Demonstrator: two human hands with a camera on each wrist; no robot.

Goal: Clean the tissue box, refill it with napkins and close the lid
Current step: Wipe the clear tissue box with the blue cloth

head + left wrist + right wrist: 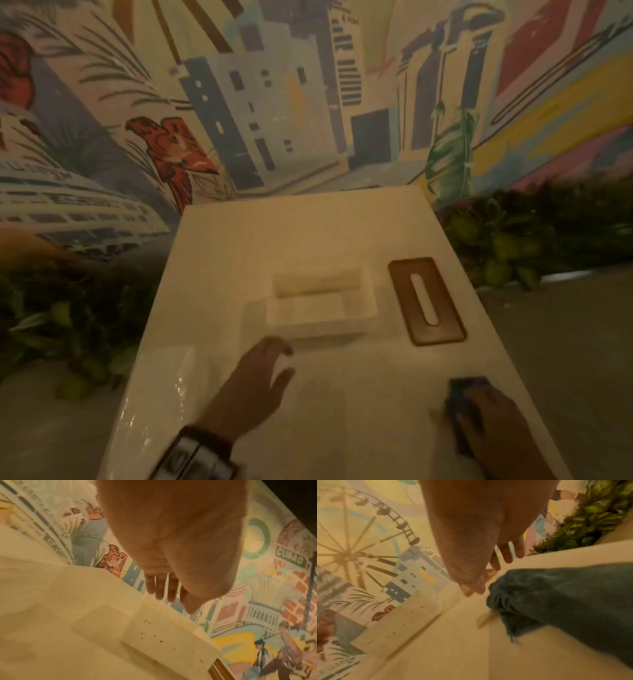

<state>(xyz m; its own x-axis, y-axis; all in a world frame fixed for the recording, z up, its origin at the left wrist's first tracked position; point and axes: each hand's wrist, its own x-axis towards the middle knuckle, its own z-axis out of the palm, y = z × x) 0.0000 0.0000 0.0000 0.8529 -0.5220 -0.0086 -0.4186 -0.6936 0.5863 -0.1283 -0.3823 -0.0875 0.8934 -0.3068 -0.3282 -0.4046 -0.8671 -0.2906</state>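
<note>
The white tissue box (322, 308) stands open in the middle of the table, with brown specks on its side wall (168, 635). Its brown slotted lid (426, 301) lies flat to its right. A plastic-wrapped napkin pack (154, 394) lies at the front left. My left hand (289, 359) hovers just in front of the box, fingers (161, 588) spread and holding nothing. My right hand (479, 414) is at the front right, its fingers (505, 555) straight over a dark blue cloth (565, 601). Whether it touches the cloth is unclear.
The white table (342, 411) runs away from me toward a painted mural wall (274, 102). Green leafy plants (531, 240) line the right side of the table, and more plants (51, 308) line the left.
</note>
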